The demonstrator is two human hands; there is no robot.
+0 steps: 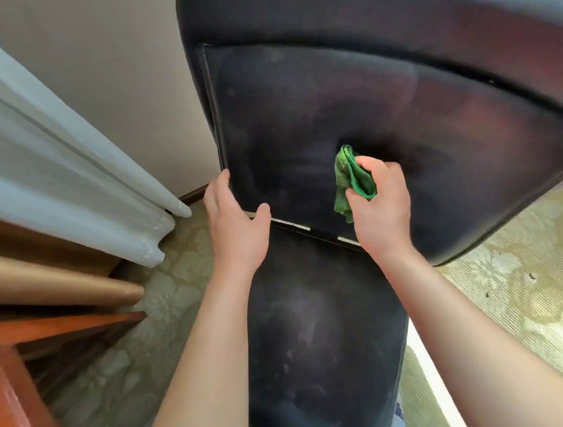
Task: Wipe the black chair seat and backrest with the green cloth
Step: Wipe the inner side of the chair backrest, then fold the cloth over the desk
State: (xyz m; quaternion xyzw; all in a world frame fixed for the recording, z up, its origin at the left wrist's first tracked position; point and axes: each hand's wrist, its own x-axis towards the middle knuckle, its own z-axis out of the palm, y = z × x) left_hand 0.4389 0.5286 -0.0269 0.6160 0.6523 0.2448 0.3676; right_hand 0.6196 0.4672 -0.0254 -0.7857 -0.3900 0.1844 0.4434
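While the right hand (380, 203) squeezes the green cloth (352, 180) in a bunch against the black chair's backrest (299, 125), the open left hand (236, 217) steadies its edge. Soft and light, the cloth looks best held bunched up.

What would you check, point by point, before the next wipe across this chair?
1. Green cloth gripped in the right hand: ok.
2. Cloth against the black backrest: cannot tell, it is bunched in the hand and contact is hidden.
3. Left hand steadying the chair: ok, open on the backrest's lower left corner.
4. Backrest clean: not ok, pale dusty smears show on it.
5. Seat clean: not ok, it also shows pale smears.
6. Space at the left side: ok, the white curtain hangs apart from the chair.
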